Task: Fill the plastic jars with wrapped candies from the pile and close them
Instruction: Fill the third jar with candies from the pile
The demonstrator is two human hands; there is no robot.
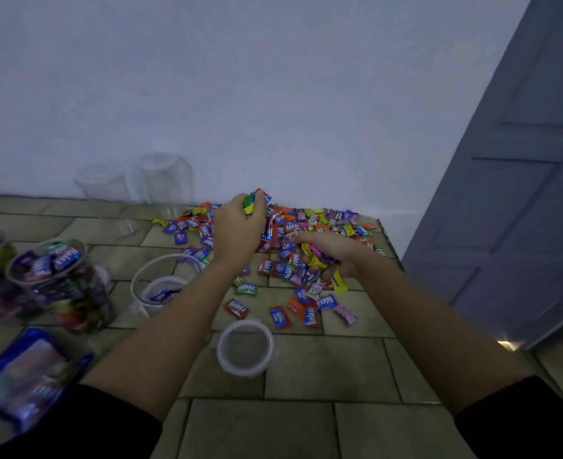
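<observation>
Presently we find one full jar (74,303) (seemingly unlidded), an open jar (164,257) nearly empty, a lid (245,347) nearby, and a large pile (320,223) left on the surface. Left hand (238,226) grips a fistful of candies (250,202) above it; right hand (330,256) curls round more.

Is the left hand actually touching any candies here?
Touching. The head view shows the left hand gripping a bunch of candies, with wrappers poking out above its curled fingers.
</observation>
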